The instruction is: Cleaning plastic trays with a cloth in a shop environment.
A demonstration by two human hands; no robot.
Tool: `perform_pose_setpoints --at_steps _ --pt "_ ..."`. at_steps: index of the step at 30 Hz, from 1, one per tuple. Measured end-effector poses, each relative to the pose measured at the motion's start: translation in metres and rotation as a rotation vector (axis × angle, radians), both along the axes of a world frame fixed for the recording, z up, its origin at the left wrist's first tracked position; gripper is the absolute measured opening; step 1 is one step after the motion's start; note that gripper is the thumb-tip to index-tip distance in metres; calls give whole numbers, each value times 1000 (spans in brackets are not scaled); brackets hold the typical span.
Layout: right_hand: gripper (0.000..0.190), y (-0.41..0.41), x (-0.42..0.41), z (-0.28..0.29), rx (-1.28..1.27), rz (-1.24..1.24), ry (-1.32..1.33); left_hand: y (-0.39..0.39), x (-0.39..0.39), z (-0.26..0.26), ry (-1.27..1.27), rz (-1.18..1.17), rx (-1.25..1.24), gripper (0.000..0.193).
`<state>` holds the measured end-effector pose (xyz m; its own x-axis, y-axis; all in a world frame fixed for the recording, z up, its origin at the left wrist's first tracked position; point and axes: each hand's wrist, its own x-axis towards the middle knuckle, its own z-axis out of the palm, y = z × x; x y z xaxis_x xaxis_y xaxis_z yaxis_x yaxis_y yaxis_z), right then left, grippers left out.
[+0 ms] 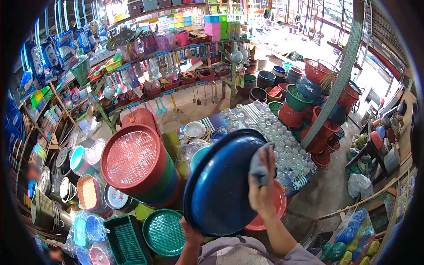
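Observation:
A large round blue plastic tray (225, 185) is held up tilted before me, its smooth convex side facing me. My left hand (192, 231) grips its rim at the lower left. In my right hand (261, 188) is a folded grey cloth (259, 169), pressed against the tray's right side. Behind and partly hidden by the blue tray is a red round tray or basin (276, 200). To the left rises a tall stack of round woven-pattern trays, with a red tray (131, 157) on top. A green round tray (165, 232) lies near my left forearm.
Many glass jars (265, 119) cover a low table beyond the blue tray. A green rectangular basket (124, 240) stands at lower left. Stacked plastic baskets (294, 99) rise at right beside a slanted post (334, 89). Shelves with hanging ladles (119, 84) line the back.

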<state>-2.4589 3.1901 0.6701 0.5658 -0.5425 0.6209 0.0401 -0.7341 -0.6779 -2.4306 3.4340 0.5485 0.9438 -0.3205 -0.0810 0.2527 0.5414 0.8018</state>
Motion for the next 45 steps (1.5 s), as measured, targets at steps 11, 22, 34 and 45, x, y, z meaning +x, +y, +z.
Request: perform_pose_setpoints --at_steps 11,22,34,45 --pt "46 -71 -42 -61 1451 251 -343 39 29 45 -765 -415 481 86" --pt "51 -68 -106 -120 1313 250 -813 35 3 -39 -92 -392 399 70" --pt "39 -23 -100 -167 1360 370 -212 119 -86 -92 479 -145 53 51" --pt "27 80 -69 -217 871 374 200 182 -215 -63 415 466 433 27"
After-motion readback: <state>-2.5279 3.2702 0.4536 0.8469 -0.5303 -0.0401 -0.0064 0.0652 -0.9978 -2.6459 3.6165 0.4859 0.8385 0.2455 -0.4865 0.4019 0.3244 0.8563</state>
